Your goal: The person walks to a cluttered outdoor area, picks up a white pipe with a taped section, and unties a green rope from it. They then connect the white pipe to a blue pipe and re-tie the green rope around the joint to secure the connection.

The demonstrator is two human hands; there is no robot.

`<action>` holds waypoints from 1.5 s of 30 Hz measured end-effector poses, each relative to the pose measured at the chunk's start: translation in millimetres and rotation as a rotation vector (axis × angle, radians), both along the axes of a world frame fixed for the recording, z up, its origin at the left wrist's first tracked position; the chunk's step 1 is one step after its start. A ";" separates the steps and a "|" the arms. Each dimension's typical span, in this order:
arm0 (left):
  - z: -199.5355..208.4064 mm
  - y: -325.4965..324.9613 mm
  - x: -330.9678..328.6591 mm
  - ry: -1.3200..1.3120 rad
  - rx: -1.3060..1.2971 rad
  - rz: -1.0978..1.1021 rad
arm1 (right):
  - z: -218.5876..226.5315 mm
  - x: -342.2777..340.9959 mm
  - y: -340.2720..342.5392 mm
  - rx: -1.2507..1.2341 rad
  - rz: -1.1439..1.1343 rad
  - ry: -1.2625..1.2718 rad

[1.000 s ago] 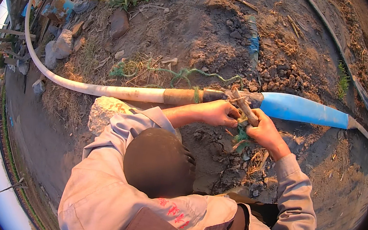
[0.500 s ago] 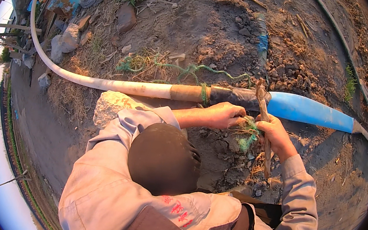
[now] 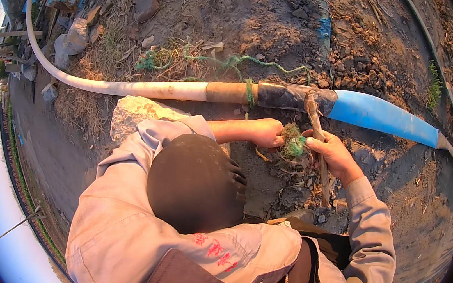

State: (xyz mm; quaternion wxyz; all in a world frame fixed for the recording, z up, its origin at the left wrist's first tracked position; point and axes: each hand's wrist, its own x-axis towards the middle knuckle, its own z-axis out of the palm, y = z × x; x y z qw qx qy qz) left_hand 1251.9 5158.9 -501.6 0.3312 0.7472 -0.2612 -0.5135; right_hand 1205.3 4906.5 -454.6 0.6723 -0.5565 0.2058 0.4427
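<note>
My left hand [image 3: 267,132] is closed, its fingertips pressed to a tangle of green twine [image 3: 294,144] with dry fibres in it. At the tangle's other side, my right hand [image 3: 333,156] pinches the twine with its thumb. That same hand is wrapped round a rough wooden stick [image 3: 314,111]. The stick's upper end lies across a black wrapped joint [image 3: 281,97] between a white pipe [image 3: 148,88] and a flat blue hose [image 3: 385,117]. More green twine [image 3: 250,94] is looped round the brown section left of the joint, and a loose length [image 3: 270,65] trails on the soil.
A pale rock [image 3: 136,116] sits under the pipe by my left forearm. A dark rounded thing [image 3: 195,186] blocks part of the view before my chest. Several stones [image 3: 69,43] lie at far left. Broken clods [image 3: 371,71] and another hose [image 3: 443,77] lie beyond.
The view has shifted, so the pipe and hose appear higher. The twine between my hands is now bunched into a tighter clump. My right hand stays on the stick.
</note>
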 end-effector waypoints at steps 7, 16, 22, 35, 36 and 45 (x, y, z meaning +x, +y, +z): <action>6.7 9.8 -2.3 0.252 0.141 0.283 | -17.5 -0.8 -7.3 -0.137 -0.147 -0.017; -8.6 6.5 2.0 0.763 -0.196 0.797 | -25.9 1.3 -6.1 -0.154 -0.249 -0.079; -19.2 10.3 3.8 1.076 -0.317 0.735 | -9.1 3.5 14.4 -0.112 -0.136 -0.150; 4.9 -3.3 2.3 0.644 -0.317 0.617 | -22.9 8.2 22.7 -0.212 -0.298 -0.109; 1.7 -2.4 2.8 0.689 -0.370 0.663 | -25.1 8.9 19.2 -0.201 -0.304 -0.108; -11.5 10.3 -2.9 1.036 -0.658 0.824 | -22.8 18.4 9.8 -0.097 -0.307 -0.079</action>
